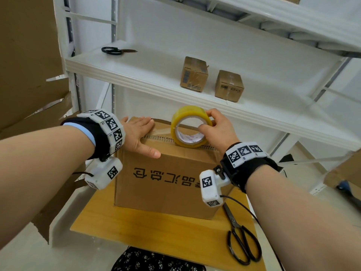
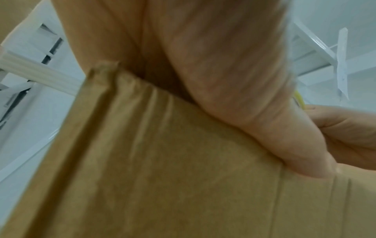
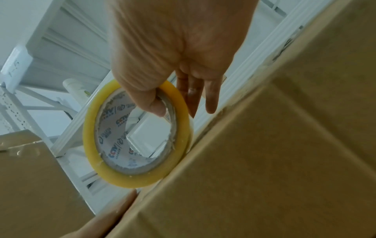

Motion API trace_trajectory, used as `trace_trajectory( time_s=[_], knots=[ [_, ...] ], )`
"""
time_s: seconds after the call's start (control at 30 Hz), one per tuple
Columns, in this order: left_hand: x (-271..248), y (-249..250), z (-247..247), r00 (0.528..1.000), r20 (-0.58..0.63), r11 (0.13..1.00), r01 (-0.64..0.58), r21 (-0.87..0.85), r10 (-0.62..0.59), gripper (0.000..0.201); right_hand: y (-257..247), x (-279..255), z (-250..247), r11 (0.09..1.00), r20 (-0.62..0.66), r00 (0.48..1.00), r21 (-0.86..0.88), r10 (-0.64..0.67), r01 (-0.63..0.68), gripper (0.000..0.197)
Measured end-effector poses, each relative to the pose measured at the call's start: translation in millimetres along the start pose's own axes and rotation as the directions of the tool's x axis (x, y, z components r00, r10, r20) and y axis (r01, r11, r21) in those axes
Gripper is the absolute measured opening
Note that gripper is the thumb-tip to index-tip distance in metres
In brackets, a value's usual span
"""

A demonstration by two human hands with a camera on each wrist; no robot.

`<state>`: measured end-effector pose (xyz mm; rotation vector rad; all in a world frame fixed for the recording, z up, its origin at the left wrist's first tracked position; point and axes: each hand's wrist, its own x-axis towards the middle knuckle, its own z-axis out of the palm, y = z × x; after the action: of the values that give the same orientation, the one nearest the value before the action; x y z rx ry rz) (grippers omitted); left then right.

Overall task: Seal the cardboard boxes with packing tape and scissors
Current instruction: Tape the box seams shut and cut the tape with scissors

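A brown cardboard box (image 1: pixel 168 178) w/ printed characters sits on a wooden board (image 1: pixel 136 227); left hand (image 1: pixel 136 133) pressed flat on top, right hand (image 1: pixel 216 128) gripping yellow tape roll (image 1: pixel 190 127) upright on the seam. Right-wrist cam alone shows thumb hooked thru the core; scissors (image 1: pixel 239 237) only in head view.

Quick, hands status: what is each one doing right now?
Left hand: open, pressed flat on top of the cardboard box.
Right hand: gripping the tape roll, thumb through its core, roll standing on the box.
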<state>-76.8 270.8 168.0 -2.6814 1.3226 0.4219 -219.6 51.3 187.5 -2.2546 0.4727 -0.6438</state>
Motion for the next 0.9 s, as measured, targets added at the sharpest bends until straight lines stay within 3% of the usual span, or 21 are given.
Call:
trace_trajectory(
  time_s=[0.2, 0.4, 0.57, 0.9],
  knots=[
    [1.3, 3.8, -1.0, 0.999, -0.003, 0.998, 0.037, 0.053, -0.037, 0.146, 13.2, -6.2, 2.1, 0.987, 0.075, 0.991, 0.107, 0.110, -0.118, 0.032],
    [1.9, 26.5, -4.4, 0.995, -0.040, 0.990, 0.100, 0.099, -0.097, 0.148, 22.0, -11.8, 0.5, 0.989, 0.153, 0.984, 0.100, 0.089, -0.105, 0.045],
    [2.2, 31.9, 1.6, 0.993, -0.090, 0.995, 0.086, 0.048, -0.081, 0.156, 19.3, -9.8, -2.5, 0.998, 0.201, 0.977, -0.021, 0.066, -0.063, 0.042],
    [3.4, 29.2, 2.4, 0.988, -0.130, 0.995, 0.091, 0.041, -0.085, 0.147, 18.1, -3.2, -5.5, 0.989, 0.268, 0.956, -0.117, 0.116, -0.088, 0.044]
  ],
)
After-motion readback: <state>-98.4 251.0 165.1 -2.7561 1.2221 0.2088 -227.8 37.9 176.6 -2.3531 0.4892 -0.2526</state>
